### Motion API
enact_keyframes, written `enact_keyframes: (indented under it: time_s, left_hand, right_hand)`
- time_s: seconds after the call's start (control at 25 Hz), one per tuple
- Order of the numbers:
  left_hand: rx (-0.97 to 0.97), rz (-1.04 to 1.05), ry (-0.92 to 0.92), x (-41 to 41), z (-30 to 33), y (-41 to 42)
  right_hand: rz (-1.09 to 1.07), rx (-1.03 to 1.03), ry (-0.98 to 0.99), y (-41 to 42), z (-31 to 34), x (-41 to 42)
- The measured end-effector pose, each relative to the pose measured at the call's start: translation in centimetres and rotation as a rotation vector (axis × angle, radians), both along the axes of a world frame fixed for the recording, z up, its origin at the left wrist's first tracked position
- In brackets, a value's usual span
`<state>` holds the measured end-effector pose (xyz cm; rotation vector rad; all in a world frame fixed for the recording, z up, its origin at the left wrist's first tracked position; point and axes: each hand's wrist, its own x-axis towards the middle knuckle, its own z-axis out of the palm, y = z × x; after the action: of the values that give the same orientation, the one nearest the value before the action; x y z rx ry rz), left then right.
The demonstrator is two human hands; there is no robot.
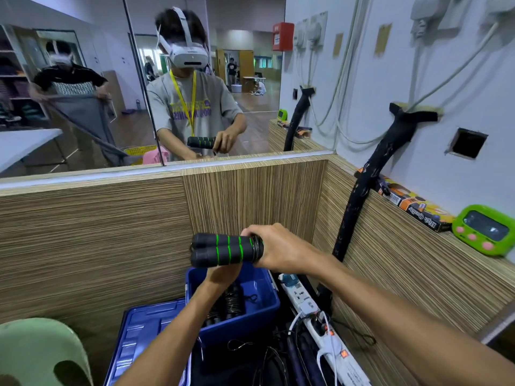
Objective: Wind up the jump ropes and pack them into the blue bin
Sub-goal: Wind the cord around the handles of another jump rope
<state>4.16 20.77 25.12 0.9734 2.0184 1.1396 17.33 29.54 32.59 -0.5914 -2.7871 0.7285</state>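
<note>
Our right hand [278, 246] grips 2 handles [225, 249] above blue bin [264, 307]; left hand [223, 271] beneath, grasp unclear. Loose rope could snag.

Single head view, looking forward and down (close), facing mirror [139, 79]

The left hand [223, 273] is mostly hidden behind the jump-rope handles [225, 249]; its grip is unclear.

The only legible print was "High Quality", upside down on the orange-and-black box [412, 207] lying just left of the green timer [484, 230]. Purple and yellow lettering on the mirrored grey T-shirt [192, 107] was reversed and unreadable.
</note>
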Motion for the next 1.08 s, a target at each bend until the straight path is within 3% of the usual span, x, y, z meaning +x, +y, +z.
enact_keyframes:
  time_s: [0.08, 0.12, 0.24, 0.44, 0.52, 0.68, 0.88, 0.96, 1.08]
  left_hand:
    - [0.047, 0.003, -0.054, 0.5, 2.0, -0.2]
    - [0.108, -0.005, 0.054, 0.5, 2.9, 0.6]
    - [0.113, -0.194, 0.654, -0.4, 3.4, 3.1]
    - [0.109, -0.519, 1.241, -3.1, 5.1, 3.8]
    - [0.029, -0.577, 1.375, -3.3, 6.5, 4.1]
    - [-0.023, -0.260, 1.403, 0.3, 8.4, 3.6]
    - [-0.059, -0.263, 1.396, 4.9, 8.0, 2.6]
    - [-0.100, -0.216, 1.286, 5.9, 7.0, 2.2]
    - [-0.007, -0.055, 0.908, 6.3, 5.7, 1.2]
  right_hand:
    - [0.063, 0.018, -0.022, -0.3, -0.3, 0.5]
    - [0.086, 0.017, -0.033, -0.4, -0.4, 0.8]
    - [0.112, 0.073, -0.036, -0.6, -0.5, 1.8]
    - [0.169, 0.340, -0.066, -2.7, -2.3, 2.4]
    - [0.137, 0.407, -0.087, -3.1, -3.1, 2.0]
    - [-0.164, 0.279, -0.148, -1.5, -4.2, 1.1]
    - [-0.362, 0.250, -0.106, 0.8, -4.5, 0.3]
    - [-0.390, 0.253, -0.085, 1.2, -3.8, 0.1]
    - [-0.485, 0.313, -0.091, 2.9, -2.8, -0.2]
